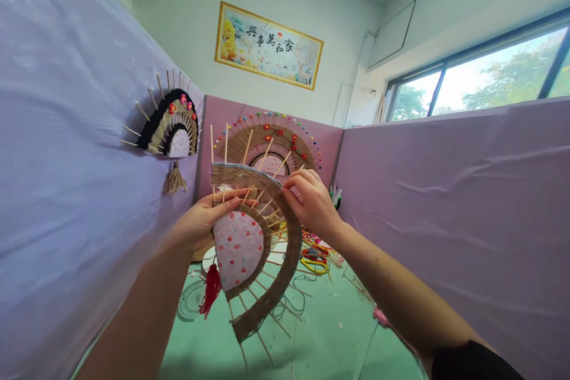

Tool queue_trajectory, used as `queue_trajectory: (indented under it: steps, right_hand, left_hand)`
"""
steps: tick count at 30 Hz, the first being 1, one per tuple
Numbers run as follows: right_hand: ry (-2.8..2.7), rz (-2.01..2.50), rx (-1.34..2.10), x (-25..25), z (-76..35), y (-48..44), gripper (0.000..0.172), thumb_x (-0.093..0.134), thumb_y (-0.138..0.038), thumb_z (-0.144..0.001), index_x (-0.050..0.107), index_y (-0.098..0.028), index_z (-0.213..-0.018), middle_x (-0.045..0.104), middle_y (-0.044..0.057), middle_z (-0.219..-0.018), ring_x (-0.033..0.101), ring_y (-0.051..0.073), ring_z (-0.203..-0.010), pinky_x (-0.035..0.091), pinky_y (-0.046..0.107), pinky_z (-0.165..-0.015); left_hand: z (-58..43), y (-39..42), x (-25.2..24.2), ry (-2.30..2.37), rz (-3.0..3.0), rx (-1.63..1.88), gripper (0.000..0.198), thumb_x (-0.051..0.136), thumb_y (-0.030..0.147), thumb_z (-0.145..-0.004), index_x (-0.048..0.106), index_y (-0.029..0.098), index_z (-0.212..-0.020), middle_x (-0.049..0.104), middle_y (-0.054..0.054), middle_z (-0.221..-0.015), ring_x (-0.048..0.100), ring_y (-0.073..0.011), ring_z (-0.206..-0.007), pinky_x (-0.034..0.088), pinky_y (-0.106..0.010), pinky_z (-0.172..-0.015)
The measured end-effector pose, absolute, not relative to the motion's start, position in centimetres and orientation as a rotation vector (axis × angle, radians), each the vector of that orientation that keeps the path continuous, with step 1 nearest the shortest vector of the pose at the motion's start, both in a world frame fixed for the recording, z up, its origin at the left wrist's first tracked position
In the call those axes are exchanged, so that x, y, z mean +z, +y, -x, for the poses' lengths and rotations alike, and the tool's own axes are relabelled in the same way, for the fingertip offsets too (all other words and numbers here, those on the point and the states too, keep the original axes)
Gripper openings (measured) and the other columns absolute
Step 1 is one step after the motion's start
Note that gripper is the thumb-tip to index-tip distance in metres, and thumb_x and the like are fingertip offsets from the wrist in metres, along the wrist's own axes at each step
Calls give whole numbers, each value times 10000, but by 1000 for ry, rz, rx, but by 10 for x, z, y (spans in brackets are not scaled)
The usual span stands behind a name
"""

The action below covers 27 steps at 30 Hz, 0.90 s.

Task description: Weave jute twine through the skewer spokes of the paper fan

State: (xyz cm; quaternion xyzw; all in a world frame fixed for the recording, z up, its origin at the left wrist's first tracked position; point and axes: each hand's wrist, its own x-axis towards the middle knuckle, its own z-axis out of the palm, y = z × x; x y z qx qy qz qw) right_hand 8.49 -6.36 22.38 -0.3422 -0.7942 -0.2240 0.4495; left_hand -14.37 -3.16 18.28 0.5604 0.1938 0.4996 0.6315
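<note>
A half-round woven fan point(291, 249) made of thin wooden sticks and brown twine hangs tilted in the air in front of me. Its centre is a pale fabric piece point(238, 243) with red dots, and a red tassel point(211, 291) dangles from its left side. My left hand point(200, 221) grips the fan by its inner sticks, thumb in front and fingers behind. At the upper right of the outer band, my right hand point(314, 203) is pinched against the rim beside a stick. A bluish cord edges the top of that band. Bare stick ends poke out past it.
On the green tabletop point(338, 344) lie yellow-handled scissors point(314, 265), a clear protractor point(191, 300), loose cord and sticks. A black-and-tan fan point(155, 130) is fixed to the left purple partition. A larger fan point(238, 145) with coloured beads leans at the back.
</note>
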Motion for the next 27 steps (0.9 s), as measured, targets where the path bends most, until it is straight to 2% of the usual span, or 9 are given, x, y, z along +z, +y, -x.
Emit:
queue_trajectory:
  steps: [3,6,9,15,19,23,27]
  right_hand:
    - [-1904,893,-182,228,-88,-65,92,536,-244,-883,533,-217,-795,629,27,-799,564,167,-743,459,319,-693]
    - [-1920,916,366,235,-94,-70,135,541,-342,-872,500,-218,-837,575,-36,-644,493,103,-523,400,239,-498]
    - [-1923,962,660,241,-108,-75,224,601,-400,-822,531,-213,-923,535,-67,-592,446,74,-457,346,203,-433]
    - [-1914,1114,567,248,-150,-77,265,686,-429,-749,632,-172,-789,579,-25,-620,510,93,-533,399,223,-494]
    - [-1913,1092,405,252,-167,-84,272,699,-447,-740,677,-183,-803,648,17,-721,562,131,-632,439,255,-573]
    - [-1863,1086,223,257,-172,-93,286,696,-472,-735,699,-189,-780,652,31,-742,545,144,-667,429,270,-609]
    - [-1821,1087,191,258,-175,-94,290,679,-476,-743,693,-188,-772,634,27,-735,515,140,-664,400,261,-597]
  left_hand:
    - [145,-30,182,446,-1289,1150,351,733,226,-762,687,165,-1104,716,-136,-1094,710,-207,-857,571,-280,-688]
    - [145,-29,183,445,-1290,1142,374,742,229,-750,683,156,-1112,715,-145,-1093,711,-225,-877,571,-299,-716]
    - [149,-28,184,452,-1287,1155,361,745,235,-744,695,162,-1094,718,-139,-1089,714,-220,-866,571,-284,-708]
    - [169,-26,185,443,-1340,1110,369,710,228,-781,679,196,-1147,708,-139,-1117,718,-214,-866,577,-252,-675]
    - [170,-26,184,441,-1363,1056,350,695,225,-797,678,187,-1145,703,-152,-1118,713,-230,-900,579,-247,-674]
    - [164,-26,181,443,-1376,1024,307,694,225,-800,690,188,-1104,712,-146,-1097,719,-230,-874,576,-241,-647]
    - [162,-26,179,434,-1375,986,321,703,236,-790,686,192,-1108,716,-148,-1085,718,-259,-881,585,-285,-655]
